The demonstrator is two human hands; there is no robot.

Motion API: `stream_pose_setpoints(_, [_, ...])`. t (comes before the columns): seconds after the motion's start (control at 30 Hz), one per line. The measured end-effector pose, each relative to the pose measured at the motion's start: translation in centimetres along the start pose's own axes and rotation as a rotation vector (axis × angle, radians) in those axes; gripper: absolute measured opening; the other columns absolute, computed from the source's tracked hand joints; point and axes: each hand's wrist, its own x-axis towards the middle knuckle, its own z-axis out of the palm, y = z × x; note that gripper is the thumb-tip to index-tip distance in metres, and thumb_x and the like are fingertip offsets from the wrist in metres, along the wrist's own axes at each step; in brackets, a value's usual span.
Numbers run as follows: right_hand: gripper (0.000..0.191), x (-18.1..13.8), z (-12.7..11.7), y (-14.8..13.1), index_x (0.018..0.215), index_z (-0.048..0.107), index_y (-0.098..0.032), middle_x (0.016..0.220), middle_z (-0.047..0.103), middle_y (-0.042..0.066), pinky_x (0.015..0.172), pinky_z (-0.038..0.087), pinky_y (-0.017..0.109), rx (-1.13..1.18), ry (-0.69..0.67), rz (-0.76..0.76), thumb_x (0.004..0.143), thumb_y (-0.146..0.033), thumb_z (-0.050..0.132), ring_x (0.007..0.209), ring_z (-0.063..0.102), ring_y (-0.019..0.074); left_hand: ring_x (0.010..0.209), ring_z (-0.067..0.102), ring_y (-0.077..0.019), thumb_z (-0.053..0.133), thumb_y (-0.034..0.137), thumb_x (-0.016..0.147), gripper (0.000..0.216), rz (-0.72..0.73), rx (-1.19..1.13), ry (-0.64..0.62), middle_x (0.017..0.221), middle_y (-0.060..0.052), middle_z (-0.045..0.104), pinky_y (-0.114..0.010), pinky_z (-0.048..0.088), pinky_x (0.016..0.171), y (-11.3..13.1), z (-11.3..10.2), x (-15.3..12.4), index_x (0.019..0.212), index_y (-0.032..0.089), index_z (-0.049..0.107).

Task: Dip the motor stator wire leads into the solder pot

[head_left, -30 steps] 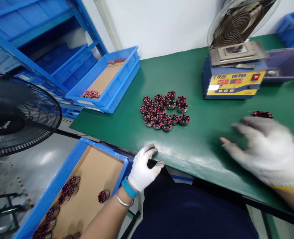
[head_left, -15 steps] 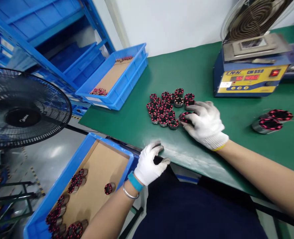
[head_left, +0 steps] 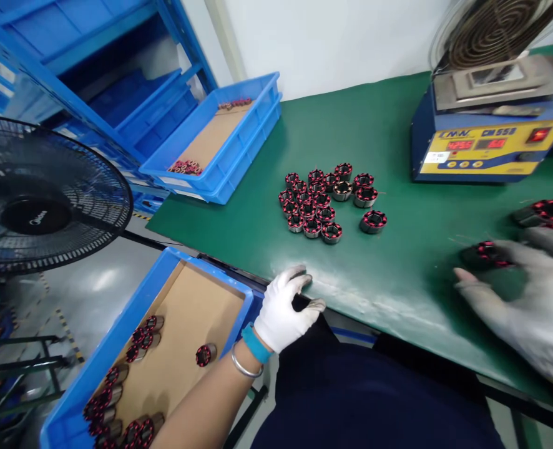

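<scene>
Since half a second earlier the right hand (head_left: 532, 305) had left the cluster of cores (head_left: 314, 203) and swung out to the right side of the green worktop (head_left: 398, 125). One lone core (head_left: 373, 221) now stood apart from that cluster, just off its right edge.

The right hand was gloved and blurred by motion. Its fingers (head_left: 515, 254) were spread loose and closed on nothing. Their tips lay at a wound core (head_left: 485, 254) with red windings, which sat on the worktop near the front right. The blur hid whether they touched it. Two more cores (head_left: 548, 212) lay just behind that hand, near the picture's right edge.

The left hand (head_left: 288, 312), also in a white glove, had not shifted. Its fingers (head_left: 295, 277) curled over the worktop's front edge with the thumb below, gripping the edge and no part.

Behind the cluster stood a blue and yellow heater unit (head_left: 487, 146) with red displays. A blue tray (head_left: 239, 146) with a few cores rested at the worktop's far left corner. A second blue tray (head_left: 131, 324), lined with cardboard and holding scattered cores, sat lower, left of the left hand. A black fan (head_left: 47, 193) stood further left.
</scene>
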Motion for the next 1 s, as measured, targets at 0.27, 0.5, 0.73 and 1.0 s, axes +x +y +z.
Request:
stream_pose_setpoints(0.27, [0.087, 1.8, 5.3, -5.4, 0.137, 0.052, -0.002, 0.135, 0.054, 0.029, 0.097, 0.048, 0.05, 0.039, -0.097, -0.19, 0.085, -0.071, 0.052, 0.12, 0.055, 0.0395, 0.143, 0.04, -0.0507, 0.084, 0.074, 0.049, 0.121, -0.323, 0.439, 0.0, 0.156, -0.032, 0.039, -0.066, 0.037, 0.115, -0.9, 1.6, 3.0, 0.144, 0.01, 0.044])
stream_pose_setpoints(0.5, [0.114, 8.1, 9.9, -6.8, 0.141, 0.043, 0.01, 0.134, 0.049, 0.037, 0.106, 0.035, 0.056, -0.077, -0.107, 0.04, 0.078, -0.085, 0.046, 0.123, 0.048, 0.0452, 0.15, 0.027, -0.0527, 0.072, 0.089, 0.046, 0.143, -0.525, 0.602, -0.062, 0.159, -0.037, 0.031, -0.07, 0.025, 0.118, -1.7, 3.2, 12.0, 0.152, 0.002, 0.031])
stream_pose_setpoints(0.73, [0.108, 11.6, 11.6, -6.1, 0.141, 0.043, 0.013, 0.132, 0.05, 0.036, 0.104, 0.035, 0.055, -0.029, -0.176, 0.017, 0.084, -0.079, 0.044, 0.119, 0.049, 0.0447, 0.15, 0.032, -0.0436, 0.067, 0.088, 0.059, 0.136, -0.492, 0.681, -0.091, 0.161, -0.031, 0.033, -0.059, 0.028, 0.12, -2.3, 4.0, 16.6, 0.155, 0.0, 0.026])
stream_pose_setpoints(1.0, [0.106, 12.5, 10.5, -6.0, 0.149, 0.037, 0.006, 0.14, 0.048, 0.033, 0.097, 0.043, 0.049, 0.063, -0.188, 0.118, 0.083, -0.076, 0.051, 0.117, 0.054, 0.0423, 0.154, 0.024, -0.0414, 0.055, 0.087, 0.073, 0.123, -0.434, 0.623, -0.173, 0.165, -0.028, 0.026, -0.056, 0.021, 0.124, -1.7, 3.7, 14.7, 0.156, -0.001, 0.028])
